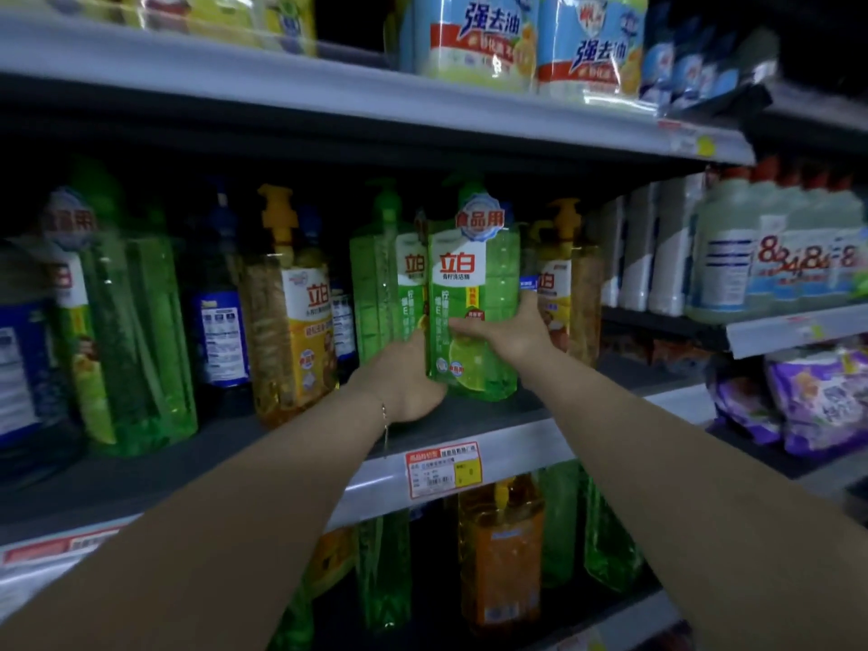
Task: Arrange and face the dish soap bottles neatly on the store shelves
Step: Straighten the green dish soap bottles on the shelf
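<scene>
A green dish soap bottle (474, 284) with a pump top stands on the middle shelf (507, 444), its label facing me. My left hand (404, 378) grips its lower left side near the base. My right hand (509, 331) holds its right side, thumb across the label. A second green bottle (380, 284) stands just left of it, turned partly sideways. Yellow pump bottles stand at the left (293, 312) and behind at the right (566, 274). A large green bottle (127, 331) sits further left.
Blue bottles (220, 321) stand behind the yellow one. White bottles (653, 251) and pale jugs (770, 256) fill the shelf to the right. Soap packs (530, 39) sit on the upper shelf; green and orange bottles (502, 552) on the lower one. A price tag (444, 469) hangs on the shelf edge.
</scene>
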A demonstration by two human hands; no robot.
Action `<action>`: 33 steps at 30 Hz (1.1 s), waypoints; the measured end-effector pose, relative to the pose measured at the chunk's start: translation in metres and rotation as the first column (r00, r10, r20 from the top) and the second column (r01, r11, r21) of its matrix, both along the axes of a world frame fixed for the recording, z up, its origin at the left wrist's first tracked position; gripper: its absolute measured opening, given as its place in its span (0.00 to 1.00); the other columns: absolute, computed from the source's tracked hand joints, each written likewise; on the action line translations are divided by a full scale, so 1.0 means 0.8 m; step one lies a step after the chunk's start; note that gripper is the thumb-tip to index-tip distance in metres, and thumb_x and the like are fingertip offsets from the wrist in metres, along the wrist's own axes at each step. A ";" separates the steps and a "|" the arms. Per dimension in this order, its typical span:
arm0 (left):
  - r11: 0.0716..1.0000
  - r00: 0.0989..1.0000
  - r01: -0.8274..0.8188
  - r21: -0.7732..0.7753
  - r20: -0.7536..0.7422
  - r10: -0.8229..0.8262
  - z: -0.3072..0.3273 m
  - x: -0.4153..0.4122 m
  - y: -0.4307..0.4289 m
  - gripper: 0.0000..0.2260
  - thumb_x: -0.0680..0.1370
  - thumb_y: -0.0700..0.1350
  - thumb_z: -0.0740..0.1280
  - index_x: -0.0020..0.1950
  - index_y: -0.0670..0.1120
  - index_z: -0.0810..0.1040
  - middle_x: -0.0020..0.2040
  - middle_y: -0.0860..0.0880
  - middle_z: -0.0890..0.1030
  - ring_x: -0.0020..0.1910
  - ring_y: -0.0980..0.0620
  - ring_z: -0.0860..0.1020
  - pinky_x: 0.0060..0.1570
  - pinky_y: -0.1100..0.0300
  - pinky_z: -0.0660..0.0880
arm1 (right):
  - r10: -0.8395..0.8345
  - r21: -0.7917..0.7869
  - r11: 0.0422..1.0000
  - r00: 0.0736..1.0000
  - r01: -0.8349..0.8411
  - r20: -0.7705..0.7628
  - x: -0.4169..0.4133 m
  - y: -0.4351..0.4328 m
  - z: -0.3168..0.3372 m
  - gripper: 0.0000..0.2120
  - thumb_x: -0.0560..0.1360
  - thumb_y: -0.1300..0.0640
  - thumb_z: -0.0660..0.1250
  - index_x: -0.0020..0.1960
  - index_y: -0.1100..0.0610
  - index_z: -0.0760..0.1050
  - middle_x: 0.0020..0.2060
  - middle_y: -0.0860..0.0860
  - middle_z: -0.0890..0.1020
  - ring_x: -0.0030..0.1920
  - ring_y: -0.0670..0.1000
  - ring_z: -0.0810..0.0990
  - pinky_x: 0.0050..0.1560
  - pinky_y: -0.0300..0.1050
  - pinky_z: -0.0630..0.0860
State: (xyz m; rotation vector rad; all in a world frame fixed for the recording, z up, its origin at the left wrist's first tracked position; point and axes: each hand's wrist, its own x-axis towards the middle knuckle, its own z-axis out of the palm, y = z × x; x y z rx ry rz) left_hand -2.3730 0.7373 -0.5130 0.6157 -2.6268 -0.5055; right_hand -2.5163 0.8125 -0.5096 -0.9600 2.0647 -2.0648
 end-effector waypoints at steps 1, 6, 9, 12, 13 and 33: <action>1.000 1.000 -0.001 0.003 -0.005 0.001 0.000 0.001 -0.003 0.21 0.76 0.48 0.68 0.67 0.47 0.66 0.58 0.48 0.73 0.55 0.50 0.72 0.55 0.59 0.71 | -0.004 -0.014 1.000 0.999 0.005 0.042 -0.002 -0.005 0.002 0.40 0.53 0.56 0.84 0.57 0.53 0.65 0.53 0.52 0.80 0.54 0.56 0.80 0.57 0.58 0.77; 0.984 0.996 -0.009 0.177 -0.086 0.025 0.000 0.004 -0.019 0.25 0.76 0.47 0.70 0.68 0.45 0.64 0.57 0.49 0.73 0.51 0.53 0.71 0.49 0.64 0.67 | 0.042 -0.022 0.999 0.988 -0.039 0.149 -0.002 -0.010 0.013 0.37 0.53 0.63 0.83 0.54 0.53 0.65 0.49 0.53 0.80 0.50 0.59 0.81 0.53 0.62 0.78; 0.958 0.989 0.013 0.285 -0.146 0.029 0.000 0.004 -0.023 0.31 0.74 0.50 0.72 0.71 0.44 0.60 0.61 0.47 0.75 0.55 0.51 0.73 0.52 0.62 0.70 | 0.118 0.016 0.993 0.985 -0.121 0.127 0.002 0.001 0.016 0.37 0.54 0.64 0.83 0.57 0.53 0.66 0.50 0.52 0.81 0.50 0.57 0.81 0.51 0.60 0.79; 0.912 0.979 0.065 0.405 -0.204 0.021 0.003 0.003 -0.026 0.40 0.70 0.52 0.76 0.74 0.45 0.57 0.59 0.49 0.72 0.57 0.51 0.72 0.56 0.60 0.71 | 0.226 0.064 0.970 0.968 -0.233 0.106 0.005 0.017 0.017 0.40 0.55 0.62 0.82 0.62 0.52 0.67 0.53 0.51 0.82 0.53 0.55 0.80 0.54 0.57 0.77; 0.889 0.971 0.095 0.447 -0.237 0.015 0.004 0.004 -0.025 0.42 0.69 0.52 0.77 0.74 0.46 0.56 0.58 0.50 0.71 0.58 0.51 0.72 0.57 0.61 0.71 | 0.255 0.095 0.960 0.962 -0.264 0.095 0.005 0.020 0.015 0.42 0.53 0.59 0.83 0.63 0.50 0.67 0.53 0.50 0.82 0.54 0.55 0.80 0.57 0.58 0.76; 0.927 0.823 0.264 0.268 -0.564 -0.071 0.010 0.128 -0.018 0.48 0.53 0.30 0.82 0.68 0.50 0.66 0.57 0.50 0.81 0.58 0.52 0.79 0.56 0.53 0.78 | 0.502 0.203 0.853 0.862 -0.481 -0.070 0.129 0.032 0.010 0.41 0.58 0.64 0.81 0.66 0.53 0.67 0.57 0.47 0.79 0.61 0.50 0.76 0.67 0.50 0.70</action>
